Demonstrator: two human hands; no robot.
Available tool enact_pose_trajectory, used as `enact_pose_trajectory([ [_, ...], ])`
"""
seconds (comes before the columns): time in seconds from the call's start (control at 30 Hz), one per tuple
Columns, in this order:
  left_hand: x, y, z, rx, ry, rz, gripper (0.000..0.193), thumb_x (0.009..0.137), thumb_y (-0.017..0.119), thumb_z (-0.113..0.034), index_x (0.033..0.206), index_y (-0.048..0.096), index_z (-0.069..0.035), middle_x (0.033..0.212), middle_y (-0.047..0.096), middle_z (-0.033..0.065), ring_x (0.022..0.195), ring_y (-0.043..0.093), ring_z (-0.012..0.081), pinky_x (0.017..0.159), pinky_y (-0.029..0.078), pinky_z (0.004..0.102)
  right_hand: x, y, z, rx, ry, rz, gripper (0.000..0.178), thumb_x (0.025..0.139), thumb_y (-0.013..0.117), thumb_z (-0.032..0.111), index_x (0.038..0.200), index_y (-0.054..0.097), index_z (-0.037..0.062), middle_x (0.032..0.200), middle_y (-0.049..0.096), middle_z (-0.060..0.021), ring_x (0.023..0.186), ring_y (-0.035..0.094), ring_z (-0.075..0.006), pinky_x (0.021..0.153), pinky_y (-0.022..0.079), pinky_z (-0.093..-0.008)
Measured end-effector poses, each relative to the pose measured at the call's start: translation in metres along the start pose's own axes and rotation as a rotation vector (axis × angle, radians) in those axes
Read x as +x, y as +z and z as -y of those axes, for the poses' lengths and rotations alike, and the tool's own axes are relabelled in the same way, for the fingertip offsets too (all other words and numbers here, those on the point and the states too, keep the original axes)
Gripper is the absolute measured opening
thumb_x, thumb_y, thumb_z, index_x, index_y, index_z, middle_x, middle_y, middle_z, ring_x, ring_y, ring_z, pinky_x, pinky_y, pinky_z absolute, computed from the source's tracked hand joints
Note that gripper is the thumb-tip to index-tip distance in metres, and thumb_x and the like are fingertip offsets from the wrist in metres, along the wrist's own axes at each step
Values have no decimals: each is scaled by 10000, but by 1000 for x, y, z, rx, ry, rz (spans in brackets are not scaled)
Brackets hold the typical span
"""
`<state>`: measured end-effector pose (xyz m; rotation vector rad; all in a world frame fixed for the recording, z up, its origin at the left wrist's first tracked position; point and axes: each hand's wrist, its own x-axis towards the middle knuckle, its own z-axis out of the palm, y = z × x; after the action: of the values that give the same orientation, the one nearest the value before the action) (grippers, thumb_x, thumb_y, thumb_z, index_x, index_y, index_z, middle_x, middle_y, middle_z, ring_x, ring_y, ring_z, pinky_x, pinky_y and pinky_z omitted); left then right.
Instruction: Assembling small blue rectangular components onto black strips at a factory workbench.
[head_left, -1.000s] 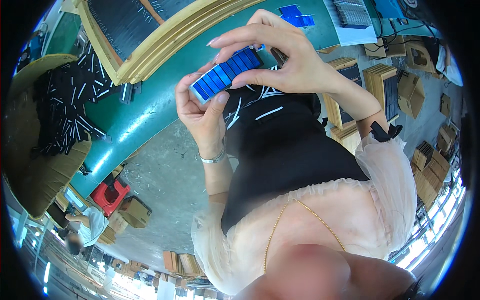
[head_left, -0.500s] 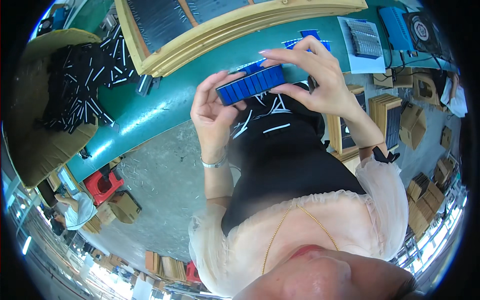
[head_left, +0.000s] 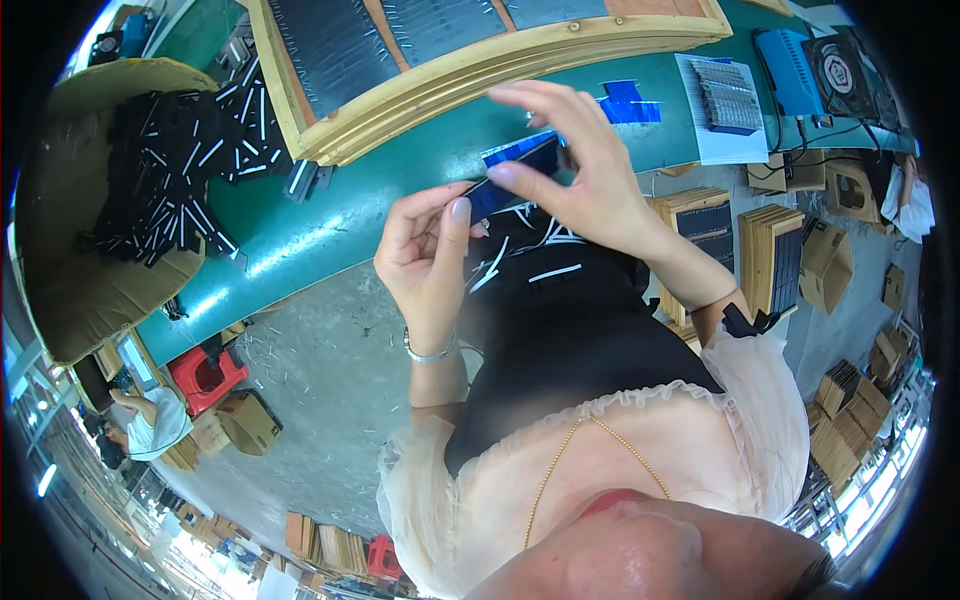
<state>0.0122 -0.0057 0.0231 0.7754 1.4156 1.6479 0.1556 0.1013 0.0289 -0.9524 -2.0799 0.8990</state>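
A short block of narrow blue-faced pieces set side by side, with a dark edge [head_left: 490, 197], is held tilted above my lap, near the bench edge. My left hand [head_left: 425, 250] pinches its left end between thumb and fingers. The thumb of my right hand [head_left: 592, 188] lies against the block's upper side, while its fingers are stretched out and apart above it. White strips [head_left: 553, 272] lie on my black apron [head_left: 590, 330]. Behind the block, blue strips [head_left: 515, 150] rest on the green bench [head_left: 370, 190].
Stacked wooden frames [head_left: 400, 95] holding dark strips stand at the back. An open carton [head_left: 50, 300] with black and white strips is on the left. More blue pieces [head_left: 628, 103], a grey ribbed block [head_left: 727, 95] and a blue machine [head_left: 785, 70] sit to the right.
The block has been tilted, so its blue face shows less. My right hand has moved left, its fingers lifted off the block and its thumb on the upper side. My left thumb has come up.
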Motion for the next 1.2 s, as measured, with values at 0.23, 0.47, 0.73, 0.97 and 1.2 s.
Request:
enact_pose_trajectory([
  [0.23, 4, -16, 6, -92, -7, 9, 124, 912, 611, -22, 1031, 603, 13, 981, 676, 96, 707, 597, 74, 593, 454, 172, 1, -13, -17, 290, 188, 60, 163, 828, 727, 170, 911, 665, 44, 810, 588, -10, 712, 492, -106, 621, 399, -241],
  [0.47, 12, -28, 17, 335, 206, -130, 291, 779, 732, 33, 1056, 668, -27, 959, 647, 46, 697, 493, 55, 608, 390, 165, -5, -3, -11, 426, 113, 96, 56, 873, 651, 40, 842, 643, -7, 805, 579, -24, 702, 489, -88, 598, 350, -221],
  [0.73, 3, -59, 22, -537, -226, 132, 232, 828, 675, 63, 987, 539, -37, 922, 684, 124, 868, 659, 154, 803, 521, 270, -5, 22, 2, 550, -199, 437, 493, 667, 865, 141, 1028, 533, 90, 1165, 638, -190, 864, 557, -200, 733, 390, -268],
  [0.97, 77, -133, 7, 927, 396, -457, 228, 802, 711, -71, 1020, 646, -73, 1170, 626, 109, 1084, 570, 247, 845, 450, 329, 48, -26, -13, 324, -322, 97, 414, 652, 861, 149, 976, 607, 94, 1007, 710, -52, 739, 480, -84, 575, 351, -211],
  [1.2, 119, -180, 38, 1096, 109, -159, 347, 708, 763, -34, 1044, 677, -35, 863, 632, 82, 760, 595, 188, 728, 495, 302, 157, -135, -100, -590, -263, -168, 263, 758, 763, 200, 993, 681, 114, 983, 672, -31, 915, 579, -225, 786, 481, -328],
])
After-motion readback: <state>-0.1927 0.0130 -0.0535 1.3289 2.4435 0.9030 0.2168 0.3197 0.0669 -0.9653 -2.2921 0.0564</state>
